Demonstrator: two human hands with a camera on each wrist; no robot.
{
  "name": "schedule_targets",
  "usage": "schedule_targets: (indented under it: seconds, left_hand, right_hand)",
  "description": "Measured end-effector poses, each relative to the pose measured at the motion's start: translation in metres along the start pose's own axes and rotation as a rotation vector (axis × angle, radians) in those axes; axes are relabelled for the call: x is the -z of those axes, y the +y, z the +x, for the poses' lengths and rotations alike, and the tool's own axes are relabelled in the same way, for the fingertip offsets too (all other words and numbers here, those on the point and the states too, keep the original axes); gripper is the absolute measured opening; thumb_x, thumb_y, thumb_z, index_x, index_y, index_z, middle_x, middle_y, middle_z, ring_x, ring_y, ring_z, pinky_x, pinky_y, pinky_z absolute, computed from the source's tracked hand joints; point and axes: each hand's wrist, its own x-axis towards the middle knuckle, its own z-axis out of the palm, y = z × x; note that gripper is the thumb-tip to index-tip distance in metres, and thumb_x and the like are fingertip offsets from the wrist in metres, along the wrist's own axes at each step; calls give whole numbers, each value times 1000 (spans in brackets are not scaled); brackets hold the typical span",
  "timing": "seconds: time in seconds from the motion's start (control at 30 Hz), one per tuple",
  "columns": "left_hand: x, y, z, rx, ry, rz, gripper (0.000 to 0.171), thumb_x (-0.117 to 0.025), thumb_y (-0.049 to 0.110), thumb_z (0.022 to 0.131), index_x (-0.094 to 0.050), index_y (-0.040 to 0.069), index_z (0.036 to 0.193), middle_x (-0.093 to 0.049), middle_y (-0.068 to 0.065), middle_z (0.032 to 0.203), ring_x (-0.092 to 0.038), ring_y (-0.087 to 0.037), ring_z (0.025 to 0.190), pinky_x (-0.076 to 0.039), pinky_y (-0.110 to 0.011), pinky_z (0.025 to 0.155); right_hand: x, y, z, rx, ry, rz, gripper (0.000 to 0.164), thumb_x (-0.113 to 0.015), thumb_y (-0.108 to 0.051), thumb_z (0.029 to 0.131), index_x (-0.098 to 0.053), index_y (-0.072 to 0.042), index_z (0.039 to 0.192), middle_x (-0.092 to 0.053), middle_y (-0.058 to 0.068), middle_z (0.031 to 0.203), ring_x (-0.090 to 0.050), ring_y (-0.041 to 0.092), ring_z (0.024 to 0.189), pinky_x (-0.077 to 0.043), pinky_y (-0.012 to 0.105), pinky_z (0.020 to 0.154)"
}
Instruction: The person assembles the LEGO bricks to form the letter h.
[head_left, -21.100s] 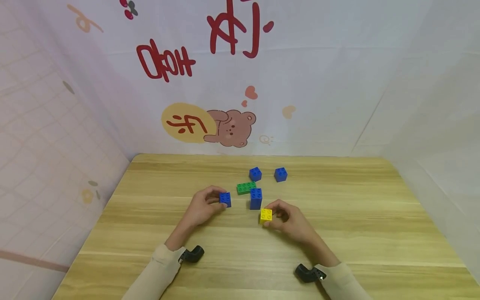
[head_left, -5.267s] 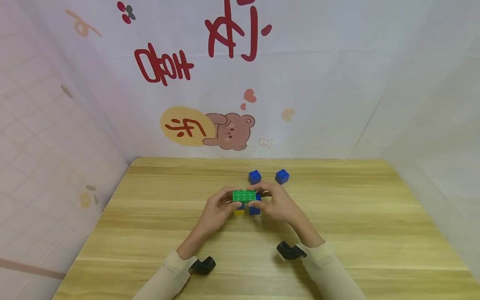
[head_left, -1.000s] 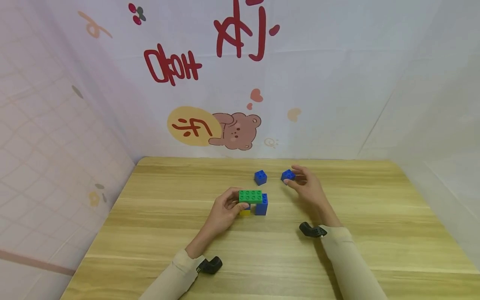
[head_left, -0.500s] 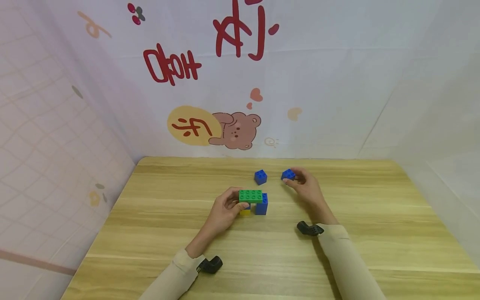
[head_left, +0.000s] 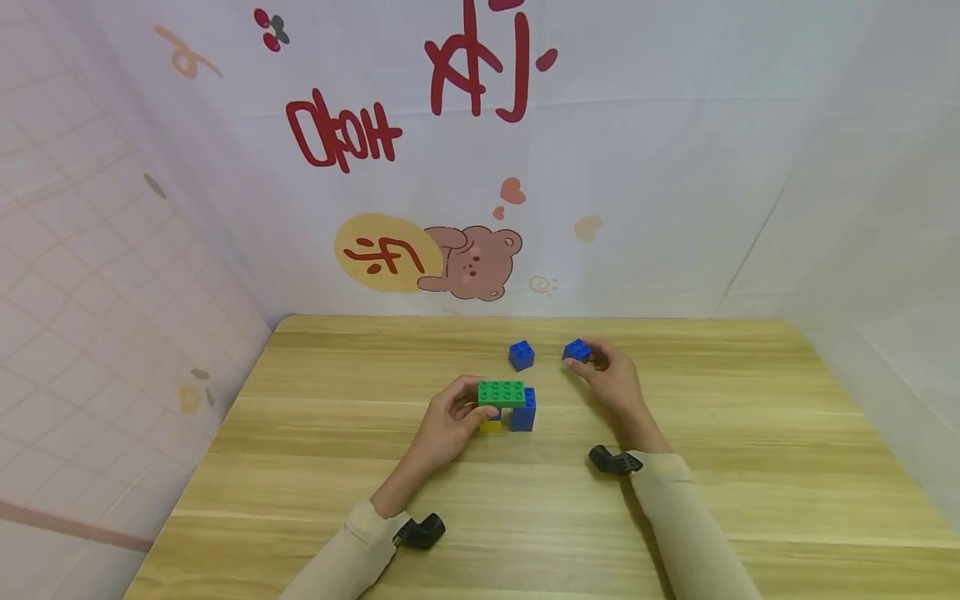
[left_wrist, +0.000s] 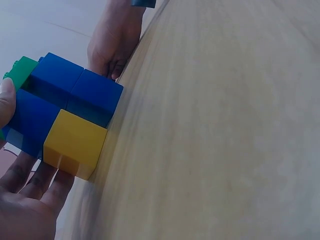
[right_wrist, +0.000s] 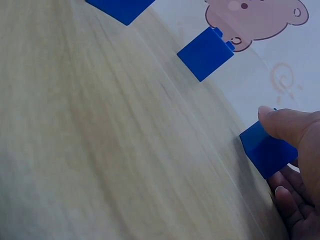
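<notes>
Gripping the stack (head_left: 501, 393) from its left side with the left hand (head_left: 445, 423). With the right hand (head_left: 617, 379) stretched farther forward, pinching a blue brick (head_left: 577, 350).

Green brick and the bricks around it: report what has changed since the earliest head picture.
The green brick went from the tabletop up onto the blue stack and the column beside it. The yellow brick moved from the stack's right to its left, under a blue brick. The right hand let go of yellow and took the back-right blue brick. The blue stack and back-left blue brick stayed roughly in place.
</notes>
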Motion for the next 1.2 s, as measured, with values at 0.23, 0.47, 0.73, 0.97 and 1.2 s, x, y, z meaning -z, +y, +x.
schedule_targets:
  seconds: [0.23, 0.47, 0.73, 0.97, 1.2]
  left_hand:
    - [-1, -1, 0, -3, 3, 1, 37, -73, 12, 95, -63, 12, 130, -67, -14, 122, -66, -26, 118, -56, -23, 100]
    - [-1, -3, 1, -15, 4, 4, 38, -73, 12, 95, -63, 12, 131, -67, -14, 123, -66, -24, 118, -56, -23, 100]
    - [0, -2, 1, -7, 0, 10, 37, -72, 15, 96, -63, 14, 131, -66, -12, 122, -65, -20, 117, -56, -24, 101]
    - [1, -3, 2, -1, -5, 5, 34, -72, 16, 96, -64, 16, 129, -67, -11, 122, -65, -21, 118, -56, -25, 102]
    - [2, -4, 1, 15, -10, -5, 34, -72, 15, 96, -64, 16, 129, -67, -11, 122, -65, -21, 118, -56, -24, 101]
  right_hand:
    - [1, 0, 0, -10, 0, -14, 57, -76, -35, 94, -59, -9, 142, -67, 19, 124, -61, 31, 110, -50, 34, 92]
    - [4, 1, 5, -13, -11, -39, 56, -76, -36, 94, -60, -10, 141, -68, 18, 122, -63, 32, 109, -50, 36, 92]
    - [7, 1, 5, -15, -36, -28, 55, -75, -35, 95, -59, -10, 141, -67, 18, 124, -63, 33, 113, -52, 40, 95]
    - [8, -4, 1, -12, -68, -5, 54, -74, -33, 96, -59, -9, 142, -66, 19, 130, -63, 35, 119, -53, 48, 102]
    - [6, -12, -3, 18, -76, -14, 52, -75, -31, 96, -60, -8, 141, -68, 19, 127, -65, 35, 116, -55, 49, 100]
